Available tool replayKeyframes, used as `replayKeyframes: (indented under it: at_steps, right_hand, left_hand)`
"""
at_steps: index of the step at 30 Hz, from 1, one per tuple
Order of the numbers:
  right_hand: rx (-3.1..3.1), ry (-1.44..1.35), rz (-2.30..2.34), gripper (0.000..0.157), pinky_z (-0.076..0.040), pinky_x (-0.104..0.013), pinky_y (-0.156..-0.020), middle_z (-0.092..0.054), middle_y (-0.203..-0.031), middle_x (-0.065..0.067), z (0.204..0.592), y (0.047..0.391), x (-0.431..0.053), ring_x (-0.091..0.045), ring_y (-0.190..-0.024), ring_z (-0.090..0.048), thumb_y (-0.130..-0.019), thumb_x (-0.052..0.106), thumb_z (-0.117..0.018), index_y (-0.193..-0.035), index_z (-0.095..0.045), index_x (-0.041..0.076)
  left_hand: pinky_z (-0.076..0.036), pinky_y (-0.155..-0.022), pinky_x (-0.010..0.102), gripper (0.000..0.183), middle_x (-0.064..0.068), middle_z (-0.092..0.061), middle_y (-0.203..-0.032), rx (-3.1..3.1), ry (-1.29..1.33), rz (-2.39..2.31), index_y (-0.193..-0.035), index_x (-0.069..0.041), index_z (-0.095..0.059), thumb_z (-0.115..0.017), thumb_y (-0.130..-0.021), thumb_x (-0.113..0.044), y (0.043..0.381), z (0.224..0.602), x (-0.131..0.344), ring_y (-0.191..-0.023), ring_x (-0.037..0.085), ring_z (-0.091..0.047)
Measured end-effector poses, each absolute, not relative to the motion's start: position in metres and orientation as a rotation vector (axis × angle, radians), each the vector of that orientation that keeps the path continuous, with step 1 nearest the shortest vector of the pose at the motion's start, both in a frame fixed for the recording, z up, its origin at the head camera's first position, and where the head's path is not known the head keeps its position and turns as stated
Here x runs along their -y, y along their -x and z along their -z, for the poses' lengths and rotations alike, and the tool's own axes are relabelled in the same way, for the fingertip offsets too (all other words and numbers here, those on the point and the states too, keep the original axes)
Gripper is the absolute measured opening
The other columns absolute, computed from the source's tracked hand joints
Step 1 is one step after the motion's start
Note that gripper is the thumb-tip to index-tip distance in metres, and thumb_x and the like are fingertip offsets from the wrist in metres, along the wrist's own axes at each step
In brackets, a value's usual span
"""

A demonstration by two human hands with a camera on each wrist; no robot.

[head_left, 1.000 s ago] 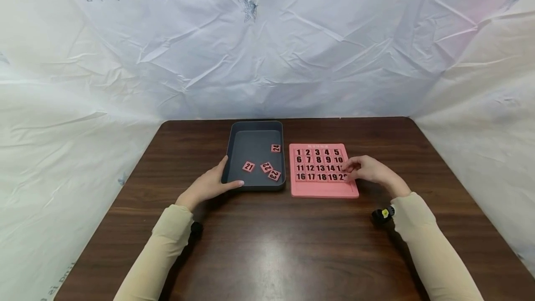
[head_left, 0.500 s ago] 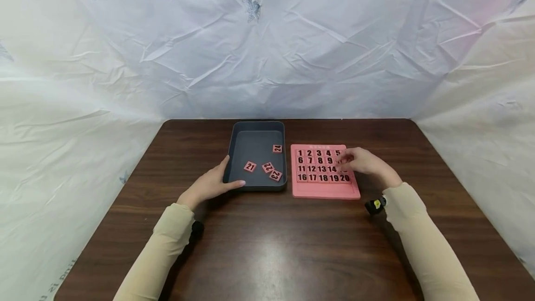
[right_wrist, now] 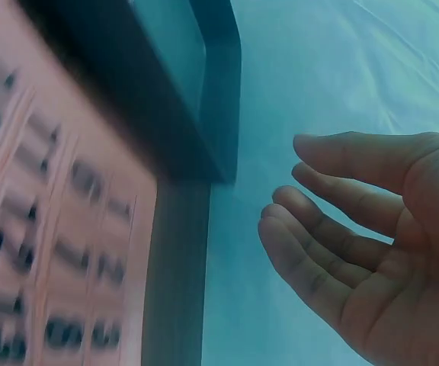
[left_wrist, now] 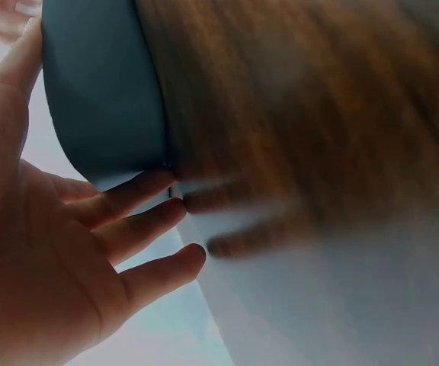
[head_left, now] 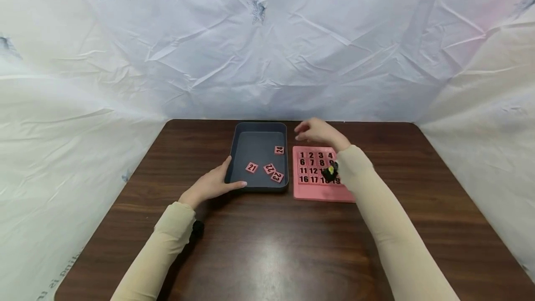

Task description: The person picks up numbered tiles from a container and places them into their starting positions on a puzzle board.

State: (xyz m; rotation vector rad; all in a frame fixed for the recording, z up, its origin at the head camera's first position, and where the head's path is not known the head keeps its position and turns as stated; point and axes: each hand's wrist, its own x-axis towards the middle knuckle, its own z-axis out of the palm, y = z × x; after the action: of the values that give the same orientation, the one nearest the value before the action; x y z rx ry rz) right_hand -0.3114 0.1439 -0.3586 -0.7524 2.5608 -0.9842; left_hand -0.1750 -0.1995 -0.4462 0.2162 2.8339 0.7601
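Note:
In the head view, a dark grey tray holds pink number tiles: tile 21, tile 22, tile 23 and tile 24. My left hand rests against its near left corner, thumb at the near rim. The left wrist view shows its fingers spread along the tray's outer wall. My right hand hovers above the far edge of a pink number board, right of the tray. Its fingers are loosely bent with nothing between them. The right forearm hides part of the board's right side.
The tray and board stand side by side on a dark wooden table. Wrinkled white sheeting hangs behind the table and along both sides.
My right hand has moved left and away from me, from the board's lower right tiles past its far edge. The left hand stays at the tray. The head view has shifted slightly.

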Motion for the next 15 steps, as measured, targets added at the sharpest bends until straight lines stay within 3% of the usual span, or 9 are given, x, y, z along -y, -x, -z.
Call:
replayKeyframes:
  at_steps: [8, 15]
  right_hand:
    - [-2.535, 0.791, 0.948, 0.035, -0.052, -0.048, -0.095, -0.063, -0.131, -0.016, 0.365, 0.313, -0.070, -0.035, -0.115, -0.062, -0.098, 0.016, -0.066, -0.130, -0.066, 0.002]
    - [-2.490, 0.851, 0.723, 0.035, -0.055, -0.041, -0.086, -0.067, -0.120, -0.013, 0.385, 0.304, -0.020, -0.029, -0.101, -0.066, -0.097, 0.017, -0.070, -0.128, -0.067, 0.001]
  left_hand:
    - [-0.033, -0.113, 0.057, 0.124, 0.021, -0.023, -0.164, -2.851, -0.181, -0.685, -0.163, -0.008, -0.003, -0.060, -0.081, -0.080, 0.172, 0.438, 0.196, -0.145, 0.038, -0.035]
    - [-0.039, -0.109, 0.057, 0.121, 0.021, -0.029, -0.161, -2.887, -0.172, -0.630, -0.163, -0.009, -0.006, -0.057, -0.081, -0.083, 0.166, 0.441, 0.195, -0.140, 0.039, -0.042]
